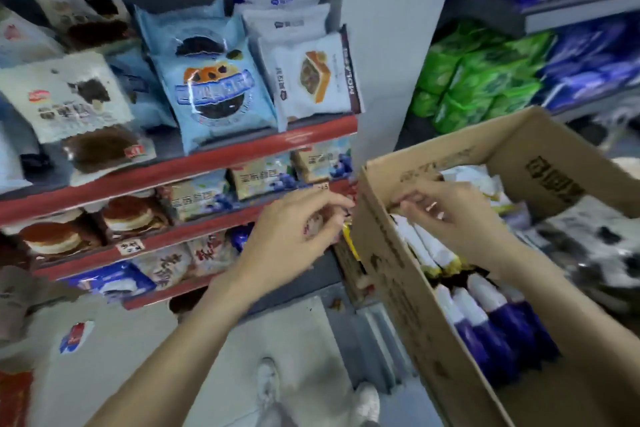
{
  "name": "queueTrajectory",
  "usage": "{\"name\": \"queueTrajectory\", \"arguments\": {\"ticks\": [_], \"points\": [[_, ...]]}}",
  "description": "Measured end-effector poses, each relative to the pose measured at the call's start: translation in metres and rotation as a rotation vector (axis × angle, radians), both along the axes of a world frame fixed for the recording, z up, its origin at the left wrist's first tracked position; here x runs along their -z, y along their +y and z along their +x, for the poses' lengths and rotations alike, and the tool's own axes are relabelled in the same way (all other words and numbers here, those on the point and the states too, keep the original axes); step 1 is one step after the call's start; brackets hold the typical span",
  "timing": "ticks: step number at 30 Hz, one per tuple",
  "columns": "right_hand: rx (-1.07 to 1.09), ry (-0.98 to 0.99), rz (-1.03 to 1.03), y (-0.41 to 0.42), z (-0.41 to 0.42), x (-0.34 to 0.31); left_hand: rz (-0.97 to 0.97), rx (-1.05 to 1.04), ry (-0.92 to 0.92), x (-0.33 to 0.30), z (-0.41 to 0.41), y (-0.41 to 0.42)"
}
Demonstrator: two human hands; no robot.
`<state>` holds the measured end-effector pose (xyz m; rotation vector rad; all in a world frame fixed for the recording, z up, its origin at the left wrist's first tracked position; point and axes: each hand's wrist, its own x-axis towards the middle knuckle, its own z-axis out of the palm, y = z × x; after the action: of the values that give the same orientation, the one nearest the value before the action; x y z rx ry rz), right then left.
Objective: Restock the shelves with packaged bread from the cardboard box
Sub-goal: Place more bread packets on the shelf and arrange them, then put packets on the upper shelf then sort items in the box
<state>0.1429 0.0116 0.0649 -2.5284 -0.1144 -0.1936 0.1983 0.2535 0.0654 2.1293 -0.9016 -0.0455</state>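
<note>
An open cardboard box (391,253) sits at the right, filled with upright white-and-purple bread packs (485,315) and white-and-yellow ones (426,246). My right hand (446,215) reaches into the box over the packs, fingers stretched toward its near-left corner, with nothing plainly held. My left hand (298,225) hovers just outside the box's left wall with loosely curled fingers, holding nothing. Behind it stand the red-edged shelves (207,163), stocked with a light blue bread pack (211,87), a white cake pack (311,76) and blueberry bread packs (256,177).
A second shelf unit at the right holds green packs (478,76) and blue packs (588,55). My white shoes (270,381) stand on the grey floor below. A small pack (74,336) lies on the floor at the left.
</note>
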Motion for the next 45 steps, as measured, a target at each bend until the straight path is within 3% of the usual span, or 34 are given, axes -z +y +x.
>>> {"name": "queueTrajectory", "arguments": {"ticks": [3,9,15,22,27,30,33,39,42,45], "points": [[0.159,0.077,-0.021,-0.077,-0.037,0.027,-0.014,0.073,0.062,0.019,-0.01,-0.063],[0.292,0.227,-0.187,-0.177,-0.057,0.094,0.167,0.204,0.098,0.062,0.012,-0.192],[0.34,0.368,-0.204,-0.223,-0.027,0.148,0.327,0.02,0.285,0.122,0.048,-0.268],[0.366,0.411,-0.287,-0.254,0.022,0.185,0.515,-0.192,0.352,0.167,0.055,-0.306],[0.534,0.599,-0.112,-0.271,0.066,0.201,0.706,-0.319,0.437,0.184,0.058,-0.318],[0.511,0.711,-0.03,-0.277,0.073,0.207,0.764,-0.338,0.481,0.193,0.058,-0.324],[0.47,0.665,-0.023,-0.279,0.071,0.207,0.676,-0.361,0.47,0.202,0.06,-0.329],[0.54,0.624,0.243,-0.28,0.069,0.204,0.217,-0.316,0.473,0.193,0.051,-0.345],[0.591,0.59,0.305,-0.277,0.073,0.205,0.038,-0.364,0.625,0.192,0.044,-0.361],[0.67,0.591,0.328,-0.276,0.074,0.207,-0.15,-0.552,0.91,0.193,0.04,-0.371]]}}
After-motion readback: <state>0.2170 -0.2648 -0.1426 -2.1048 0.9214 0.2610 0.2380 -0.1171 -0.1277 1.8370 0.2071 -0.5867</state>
